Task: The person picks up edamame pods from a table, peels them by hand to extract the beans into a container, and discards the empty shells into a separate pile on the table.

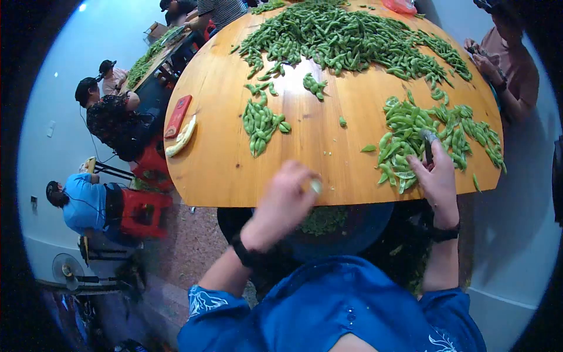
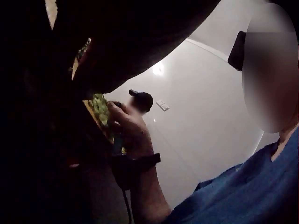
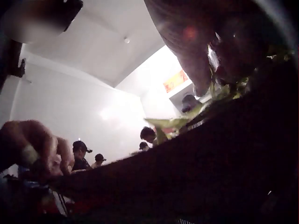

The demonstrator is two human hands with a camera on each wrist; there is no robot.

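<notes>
In the head view the left hand (image 1: pixel 282 198) is showing blurred with a pale bit (image 1: pixel 316 186) too smeared to name, the right hand (image 1: pixel 440 179) is partly hiding a dark object (image 1: pixel 428 154), and the tabletop (image 1: pixel 346 170) is covering part of the tub (image 1: pixel 375 229).

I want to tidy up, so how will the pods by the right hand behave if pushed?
The pods lie loose and overlapping, so they'd probably scatter. Flattish shapes suggest sliding over rolling. Being slim, each is likely light.

The table (image 1: pixel 217 170) is of smooth, glossy wood; the green pods (image 1: pixel 404 120) near its right edge look slightly shiny.
</notes>
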